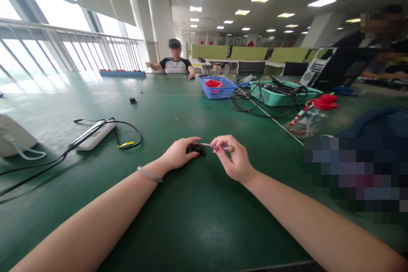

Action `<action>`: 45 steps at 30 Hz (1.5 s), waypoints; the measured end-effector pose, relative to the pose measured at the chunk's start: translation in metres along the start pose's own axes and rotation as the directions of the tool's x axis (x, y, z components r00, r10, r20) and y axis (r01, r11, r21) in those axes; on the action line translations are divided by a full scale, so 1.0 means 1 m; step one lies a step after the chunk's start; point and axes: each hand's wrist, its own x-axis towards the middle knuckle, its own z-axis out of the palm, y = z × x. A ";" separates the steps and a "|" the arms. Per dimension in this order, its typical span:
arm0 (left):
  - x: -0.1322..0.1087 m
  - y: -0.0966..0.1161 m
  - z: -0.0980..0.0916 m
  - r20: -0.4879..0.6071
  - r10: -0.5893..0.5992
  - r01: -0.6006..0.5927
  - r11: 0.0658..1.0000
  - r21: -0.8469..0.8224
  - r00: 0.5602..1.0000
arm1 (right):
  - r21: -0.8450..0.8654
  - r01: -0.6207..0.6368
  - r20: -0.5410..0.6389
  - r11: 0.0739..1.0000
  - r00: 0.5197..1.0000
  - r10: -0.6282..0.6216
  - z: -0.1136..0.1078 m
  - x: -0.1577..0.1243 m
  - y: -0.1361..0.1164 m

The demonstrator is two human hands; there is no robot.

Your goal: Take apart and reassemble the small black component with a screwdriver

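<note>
My left hand (179,152) lies on the green table with thumb and fingers closed around a small black block-like part (198,149). Its exact kind is too small to make out. In my right hand (235,160) is a screwdriver (227,148) with a pale, see-through handle, pinched between thumb and fingers. The thin metal shaft points left, and its tip reaches the black part; whether it sits in a screw cannot be seen.
On the left lie a white power strip (97,135) and black cables. A small black piece (132,100) rests farther back. Beyond my right hand stand a blue basket (218,92), a green basket (270,100) and a red-topped bottle (310,121). A person (175,66) sits opposite.
</note>
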 end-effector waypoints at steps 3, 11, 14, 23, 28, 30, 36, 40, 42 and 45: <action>-0.001 0.002 0.000 0.018 0.019 -0.019 0.999 0.037 1.000 | 0.000 0.011 0.019 1.000 1.000 -0.011 -0.001 -0.001 -0.002; -0.002 0.001 0.004 -0.013 0.040 -0.038 0.992 0.120 0.999 | -0.013 0.081 0.055 0.997 0.995 -0.080 0.001 -0.001 -0.005; -0.001 -0.001 0.005 -0.054 0.049 -0.041 0.990 0.133 0.997 | -0.019 0.096 0.069 0.995 0.993 -0.094 0.001 -0.001 -0.004; 0.001 -0.001 0.003 -0.071 0.084 -0.073 0.987 0.142 0.994 | -0.080 0.271 0.258 0.959 0.935 -0.243 0.001 -0.002 -0.006; 0.001 -0.003 0.005 -0.083 0.084 -0.072 0.987 0.144 0.993 | -0.134 0.378 0.363 0.916 0.879 -0.309 0.002 -0.003 -0.008; 0.001 -0.003 0.005 -0.082 0.078 -0.066 0.987 0.145 0.994 | -0.158 0.402 0.391 0.902 0.864 -0.316 0.002 -0.003 -0.008; 0.001 -0.003 0.005 -0.077 0.076 -0.065 0.988 0.143 0.994 | -0.194 0.488 0.480 0.851 0.804 -0.351 0.001 -0.001 -0.008; 0.001 -0.003 0.005 -0.077 0.067 -0.055 0.987 0.151 0.995 | -0.209 0.530 0.509 0.822 0.776 -0.372 0.001 0.001 -0.010; 0.000 -0.003 0.005 -0.073 0.066 -0.054 0.987 0.153 0.995 | -0.213 0.536 0.515 0.817 0.772 -0.373 0.001 0.001 -0.011; 0.000 -0.003 0.005 -0.070 0.066 -0.054 0.987 0.153 0.995 | -0.214 0.539 0.522 0.814 0.768 -0.371 0.001 0.001 -0.011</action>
